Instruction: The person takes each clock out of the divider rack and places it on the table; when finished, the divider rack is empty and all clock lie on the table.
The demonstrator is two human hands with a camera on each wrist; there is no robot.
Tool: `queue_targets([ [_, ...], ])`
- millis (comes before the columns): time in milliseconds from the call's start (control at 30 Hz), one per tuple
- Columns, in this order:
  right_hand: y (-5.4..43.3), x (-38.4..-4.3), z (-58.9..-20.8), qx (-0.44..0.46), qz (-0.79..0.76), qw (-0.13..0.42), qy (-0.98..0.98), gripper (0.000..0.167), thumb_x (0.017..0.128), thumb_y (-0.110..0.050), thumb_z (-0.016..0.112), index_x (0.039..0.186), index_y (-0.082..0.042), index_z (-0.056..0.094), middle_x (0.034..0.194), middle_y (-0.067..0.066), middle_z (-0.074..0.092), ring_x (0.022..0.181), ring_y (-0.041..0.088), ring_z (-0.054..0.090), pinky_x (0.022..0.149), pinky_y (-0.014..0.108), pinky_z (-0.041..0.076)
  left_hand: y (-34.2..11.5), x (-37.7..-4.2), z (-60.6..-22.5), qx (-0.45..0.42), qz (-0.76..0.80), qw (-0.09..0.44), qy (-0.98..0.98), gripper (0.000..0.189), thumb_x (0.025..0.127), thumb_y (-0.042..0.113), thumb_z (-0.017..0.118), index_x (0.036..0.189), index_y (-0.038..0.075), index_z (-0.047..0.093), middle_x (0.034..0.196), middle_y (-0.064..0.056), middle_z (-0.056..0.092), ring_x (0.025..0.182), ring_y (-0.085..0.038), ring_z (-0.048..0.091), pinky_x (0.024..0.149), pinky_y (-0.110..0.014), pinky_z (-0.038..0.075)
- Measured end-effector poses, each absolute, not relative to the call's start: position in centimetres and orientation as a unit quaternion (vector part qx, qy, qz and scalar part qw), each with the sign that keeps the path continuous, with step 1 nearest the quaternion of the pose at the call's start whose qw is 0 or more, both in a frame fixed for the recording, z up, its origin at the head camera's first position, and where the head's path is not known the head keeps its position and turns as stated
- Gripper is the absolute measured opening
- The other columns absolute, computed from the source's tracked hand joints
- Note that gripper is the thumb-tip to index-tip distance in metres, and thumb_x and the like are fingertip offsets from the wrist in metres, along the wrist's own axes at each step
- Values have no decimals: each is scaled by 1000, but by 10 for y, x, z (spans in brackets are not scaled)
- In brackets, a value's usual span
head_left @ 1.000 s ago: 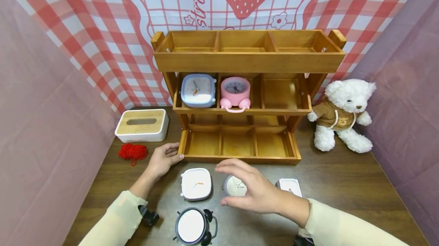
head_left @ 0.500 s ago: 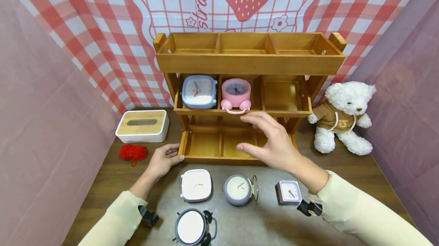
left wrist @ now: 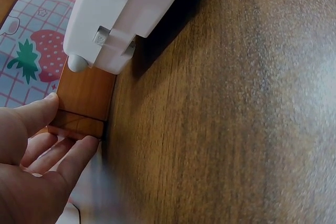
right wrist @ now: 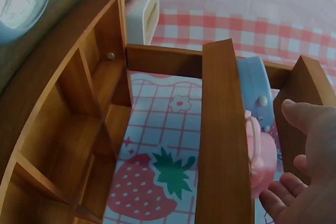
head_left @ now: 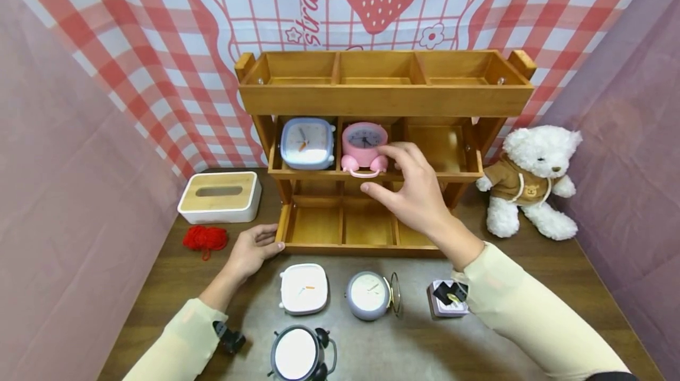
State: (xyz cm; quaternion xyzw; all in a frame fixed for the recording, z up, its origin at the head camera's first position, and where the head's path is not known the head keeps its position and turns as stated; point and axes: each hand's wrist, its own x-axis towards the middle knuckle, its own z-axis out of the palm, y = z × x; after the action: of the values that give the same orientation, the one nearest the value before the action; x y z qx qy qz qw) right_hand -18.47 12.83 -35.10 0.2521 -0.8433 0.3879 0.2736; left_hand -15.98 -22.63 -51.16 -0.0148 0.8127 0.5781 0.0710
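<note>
My left hand [head_left: 254, 253] holds the lower left front corner of a three-tier wooden shelf [head_left: 388, 100]. In the left wrist view its thumb lies on the front board [left wrist: 86, 95] and the fingers wrap the end. At the middle tier, my right hand [head_left: 417, 192] is beside a pink alarm clock [head_left: 363, 156], fingers spread in a curve, the index fingertip right at the clock's right side. That clock stands in the centre compartment, feet and handle forward. A blue alarm clock [head_left: 308, 160] fills the left compartment. The right wrist view shows the right hand [right wrist: 310, 171] with its palm holding nothing.
On the table in front lie a white clock [head_left: 304, 286], a round grey clock [head_left: 368, 295], a black twin-bell clock [head_left: 295, 354] and a small square clock [head_left: 448, 311], partly covered by the right wrist camera. A tissue box [head_left: 220, 209], red yarn [head_left: 204, 238] and teddy bear [head_left: 536, 156] flank the shelf.
My right hand has risen from over the round grey clock to the middle tier, beside the pink clock. The left hand stays on the shelf corner.
</note>
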Motion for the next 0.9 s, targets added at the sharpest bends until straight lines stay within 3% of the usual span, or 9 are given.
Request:
queue_targets([
  [200,120,-193,-352,239,350,284,-860,65,74,-32,93,127,-6,67,126,13,60,117,28,58,100,44,48,-227,-160,-513,-15,580,69,811,54,91,1,75,140,-8,55,137,-31,61,129,-41,60,93,-21,55],
  [467,117,-199,-350,221,320,274,-879,58,75,-37,92,122,-9,71,131,15,57,121,34,55,99,51,48,-227,-162,-516,-11,580,65,812,54,90,0,76,139,-9,56,136,-32,61,128,-43,60,95,-27,56],
  [900,121,-195,-349,202,322,254,-889,59,71,-44,91,116,-13,67,129,11,56,111,31,59,88,49,52,-229,-162,-516,-14,575,67,815,53,91,1,76,139,-8,56,136,-31,61,128,-41,60,96,-28,57],
])
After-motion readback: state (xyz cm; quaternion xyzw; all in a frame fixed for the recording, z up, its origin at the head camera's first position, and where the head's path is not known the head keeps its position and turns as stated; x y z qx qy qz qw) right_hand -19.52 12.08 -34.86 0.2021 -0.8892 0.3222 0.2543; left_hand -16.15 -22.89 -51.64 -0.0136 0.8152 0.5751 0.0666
